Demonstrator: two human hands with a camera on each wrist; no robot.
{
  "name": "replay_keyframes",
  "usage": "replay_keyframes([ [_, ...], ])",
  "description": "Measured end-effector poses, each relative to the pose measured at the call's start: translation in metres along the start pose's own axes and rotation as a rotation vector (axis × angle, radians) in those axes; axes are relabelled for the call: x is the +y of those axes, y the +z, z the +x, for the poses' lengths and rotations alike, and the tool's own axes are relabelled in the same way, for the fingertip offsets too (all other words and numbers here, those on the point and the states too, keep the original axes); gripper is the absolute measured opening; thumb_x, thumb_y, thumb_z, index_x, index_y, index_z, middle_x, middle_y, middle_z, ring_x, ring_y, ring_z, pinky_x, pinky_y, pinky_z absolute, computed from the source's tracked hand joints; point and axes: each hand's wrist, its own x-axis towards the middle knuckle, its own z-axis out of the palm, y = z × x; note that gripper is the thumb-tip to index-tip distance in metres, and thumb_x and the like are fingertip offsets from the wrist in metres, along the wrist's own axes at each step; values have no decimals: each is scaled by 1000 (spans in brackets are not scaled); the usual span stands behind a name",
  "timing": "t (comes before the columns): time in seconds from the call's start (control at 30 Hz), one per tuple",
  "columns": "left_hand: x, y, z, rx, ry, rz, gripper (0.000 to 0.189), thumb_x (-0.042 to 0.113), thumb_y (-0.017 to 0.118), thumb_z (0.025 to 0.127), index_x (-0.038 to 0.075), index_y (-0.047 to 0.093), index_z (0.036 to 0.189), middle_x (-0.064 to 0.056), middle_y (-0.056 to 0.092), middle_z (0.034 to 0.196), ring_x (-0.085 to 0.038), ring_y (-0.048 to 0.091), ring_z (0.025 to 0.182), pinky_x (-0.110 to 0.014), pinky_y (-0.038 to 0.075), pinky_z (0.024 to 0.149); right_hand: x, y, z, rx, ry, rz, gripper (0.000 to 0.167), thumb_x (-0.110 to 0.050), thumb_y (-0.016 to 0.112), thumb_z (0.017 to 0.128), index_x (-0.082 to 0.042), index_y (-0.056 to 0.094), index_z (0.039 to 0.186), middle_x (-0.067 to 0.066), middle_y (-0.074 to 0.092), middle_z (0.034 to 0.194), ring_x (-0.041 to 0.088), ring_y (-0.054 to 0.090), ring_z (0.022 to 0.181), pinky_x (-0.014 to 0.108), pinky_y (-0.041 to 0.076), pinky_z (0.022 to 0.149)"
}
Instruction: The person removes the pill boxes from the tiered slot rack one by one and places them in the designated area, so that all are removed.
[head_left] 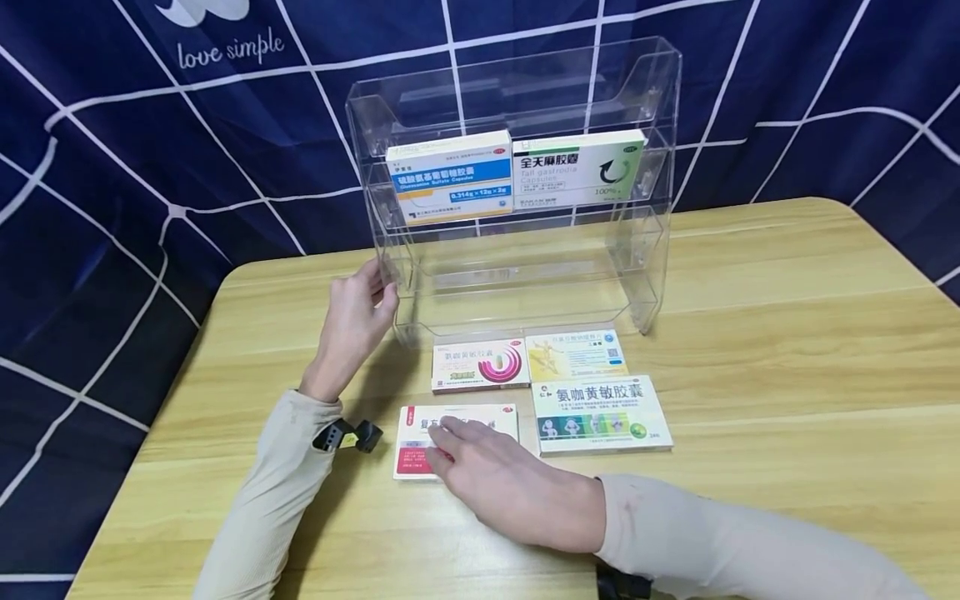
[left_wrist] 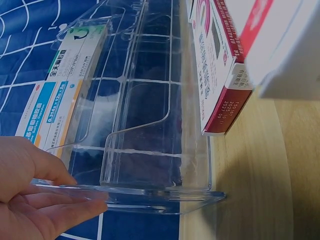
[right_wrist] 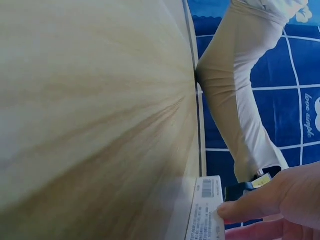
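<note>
A clear acrylic two-tier rack (head_left: 525,275) stands at the back of the table. My left hand (head_left: 362,304) grips its left side panel; in the left wrist view the thumb and fingers (left_wrist: 80,212) lie on either side of the panel edge. My right hand (head_left: 510,479) lies over a red-and-white medicine box (head_left: 415,461) flat on the table, covering its right part. In the right wrist view, the thumb tip meets the top edge of this box (right_wrist: 205,215), and the other fingers extend over its top. The fingers are not curled round the box.
A blue-and-orange capsule box (head_left: 450,179) and a green-and-white box (head_left: 577,171) stand in the rack's upper tier. Before the rack lie a pink-ringed box (head_left: 480,365), a yellow-and-white box (head_left: 576,356) and a green-and-white cold-capsule box (head_left: 602,414). Dark blue checked cloth (head_left: 247,150) hangs behind.
</note>
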Motion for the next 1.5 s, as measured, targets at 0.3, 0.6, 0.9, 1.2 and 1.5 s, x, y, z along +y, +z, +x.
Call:
replay_keyframes([
  [0.3, 0, 0, 0, -1, 0, -5, 20, -7, 51, 87, -14, 61, 103, -28, 68, 103, -37, 68, 98, -39, 60, 85, 9, 3, 3, 22, 47, 43, 34, -1, 60, 89, -4, 64, 122, 16, 60, 128, 29, 54, 123, 36, 48, 104],
  [0.6, -1, -1, 1, 8, 14, 1, 20, -7, 51, 87, -14, 61, 103, -28, 68, 102, -37, 68, 97, -38, 60, 85, 19, -2, 5, -37, 52, 107, 37, -1, 64, 87, -5, 63, 124, 16, 58, 131, 29, 53, 124, 37, 48, 104],
  [0.9, -1, -1, 2, 14, 23, 11, 20, -7, 51, 87, -14, 61, 102, -28, 68, 102, -37, 68, 96, -39, 60, 84, 27, -8, 4, -86, 43, 120, 36, 0, 63, 87, -7, 64, 122, 12, 58, 132, 26, 54, 124, 35, 49, 104],
  [1.2, -2, 0, 2, 7, 19, 14, 19, -7, 50, 87, -14, 61, 102, -27, 68, 102, -36, 68, 96, -39, 60, 84, 28, -9, 3, -74, 45, 123, 32, 0, 66, 84, -8, 68, 115, 9, 61, 125, 22, 56, 119, 35, 54, 96],
  [1.5, -3, 0, 1, 3, 22, 19, 19, -6, 50, 87, -13, 61, 101, -27, 68, 102, -36, 68, 96, -38, 60, 84, 29, -9, 3, -67, 30, 103, 31, -1, 67, 84, -8, 68, 114, 8, 61, 124, 22, 57, 118, 34, 55, 95],
])
